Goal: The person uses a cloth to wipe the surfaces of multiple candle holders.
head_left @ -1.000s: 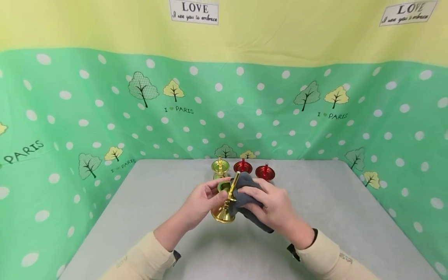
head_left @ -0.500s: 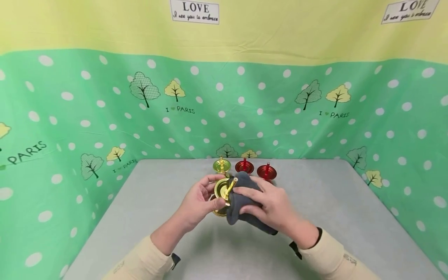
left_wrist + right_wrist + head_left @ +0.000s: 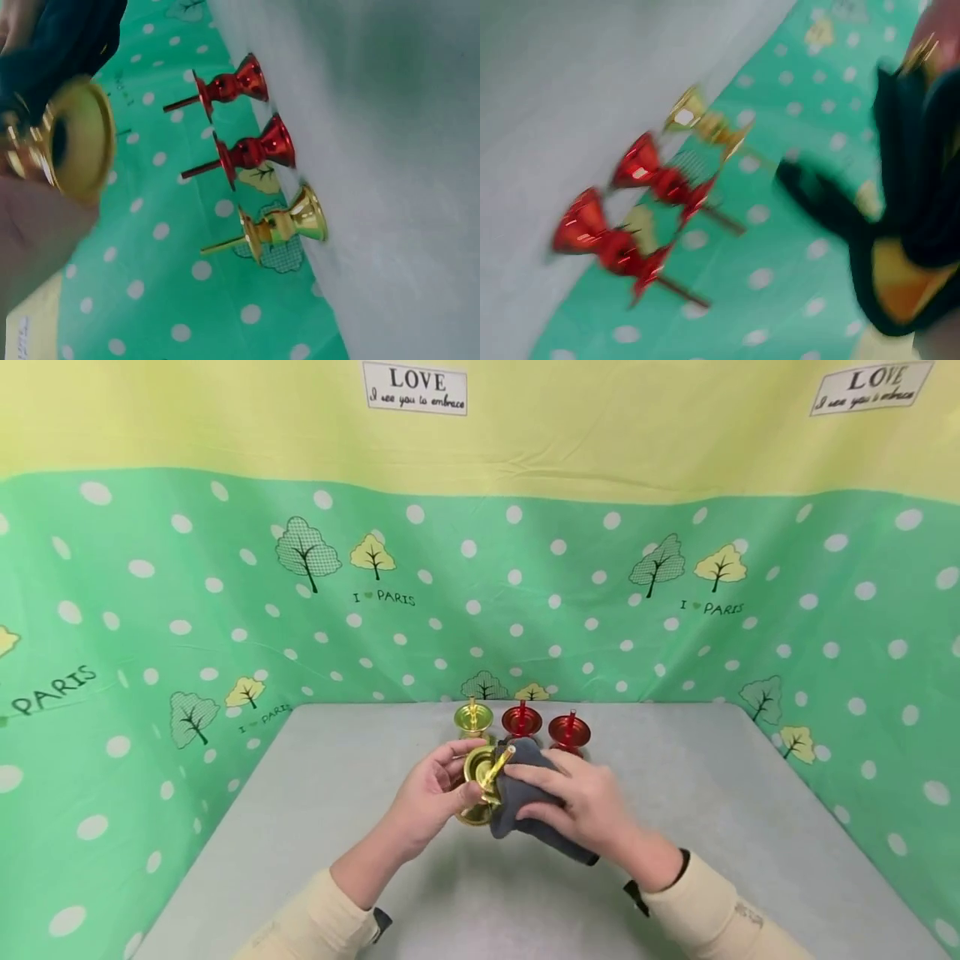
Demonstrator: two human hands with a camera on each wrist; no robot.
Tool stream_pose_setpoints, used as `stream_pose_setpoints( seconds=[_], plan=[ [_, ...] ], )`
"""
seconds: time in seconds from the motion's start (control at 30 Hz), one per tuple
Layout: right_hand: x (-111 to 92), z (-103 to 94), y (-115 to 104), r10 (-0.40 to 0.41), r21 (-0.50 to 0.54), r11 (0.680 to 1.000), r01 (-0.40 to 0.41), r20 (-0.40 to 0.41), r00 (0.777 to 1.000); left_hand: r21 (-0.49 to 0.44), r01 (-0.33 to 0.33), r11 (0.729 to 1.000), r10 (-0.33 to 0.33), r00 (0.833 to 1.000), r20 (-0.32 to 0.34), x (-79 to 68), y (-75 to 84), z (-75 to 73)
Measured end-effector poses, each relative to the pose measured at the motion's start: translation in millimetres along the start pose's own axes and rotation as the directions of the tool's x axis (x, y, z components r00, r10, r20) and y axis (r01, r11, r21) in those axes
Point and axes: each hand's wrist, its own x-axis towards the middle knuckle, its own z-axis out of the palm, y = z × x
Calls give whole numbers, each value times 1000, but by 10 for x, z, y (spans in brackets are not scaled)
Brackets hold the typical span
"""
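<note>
In the head view my left hand (image 3: 423, 797) grips a gold candlestick (image 3: 478, 765) with a shallow dish and a thin upright pin. It is held tilted, dish toward me and pin leaning right. My right hand (image 3: 592, 806) holds a dark grey cloth (image 3: 508, 814) bunched against the candlestick's right side, covering part of its stem and base. In the left wrist view the candlestick's round flared base (image 3: 101, 142) shows above my thumb, with the cloth (image 3: 75, 34) behind it. Folds of the cloth (image 3: 864, 247) hang down in the right wrist view.
Behind my hands, a gold candlestick (image 3: 473, 717) and two red candlesticks, one in the middle (image 3: 521, 720) and one at the right (image 3: 568, 729), stand in a row on the grey table (image 3: 315, 793). A green dotted curtain (image 3: 420, 635) surrounds the table's back and sides.
The held candlestick has tipped so its dish faces me more. The cloth has shifted lower and left, over more of the base. The standing candlesticks have not moved.
</note>
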Motion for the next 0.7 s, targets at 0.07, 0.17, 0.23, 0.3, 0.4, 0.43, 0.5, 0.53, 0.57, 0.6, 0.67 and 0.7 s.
stream_pose_setpoints(
  seconds=[0.07, 0.17, 0.23, 0.3, 0.4, 0.43, 0.5, 0.53, 0.57, 0.6, 0.67, 0.7],
  plan=[
    [-1, -48, 88, 4, 70, 998, -6, 27, 1000, -38, 16, 999, -12, 996, 88, 11, 7, -43],
    [-4, -77, 73, 13, 27, 1000, -15, 49, 999, -45, 46, 998, -40, 992, 120, 30, 4, -65],
    [-1, -62, -19, 9, -66, 998, -6, 48, 999, -3, 55, 998, -55, 996, 71, 44, -5, -41],
    [2, -25, -115, -2, -170, 985, 8, 35, 999, 52, 65, 997, -65, 998, -7, 51, -13, -3],
    [6, 21, -185, -26, -220, 975, 27, 10, 1000, 110, 57, 992, -50, 997, -63, 42, -34, 29],
    [6, 27, -179, -28, -202, 979, 29, 5, 1000, 108, 46, 993, -40, 997, -60, 31, -41, 24],
    [5, 24, -127, -31, -122, 992, 31, 3, 1000, 76, 19, 997, -18, 1000, -15, 4, -61, -11],
    [4, 15, -93, -32, -69, 997, 32, 7, 999, 50, 4, 999, -6, 1000, 24, -10, -70, -35],
    [1, 7, -59, -33, -18, 999, 34, 14, 999, 19, -6, 1000, 5, 998, 68, -19, -80, -59],
    [0, -3, -33, -36, 24, 999, 35, 21, 999, -14, -8, 1000, 10, 994, 108, -25, -85, -77],
    [1, -10, -1, -42, 65, 997, 40, 27, 999, -73, -3, 997, 15, 985, 174, -26, -90, -103],
    [3, -8, 0, -40, 62, 997, 39, 27, 999, -87, 5, 996, 12, 982, 190, -20, -89, -105]
  ],
)
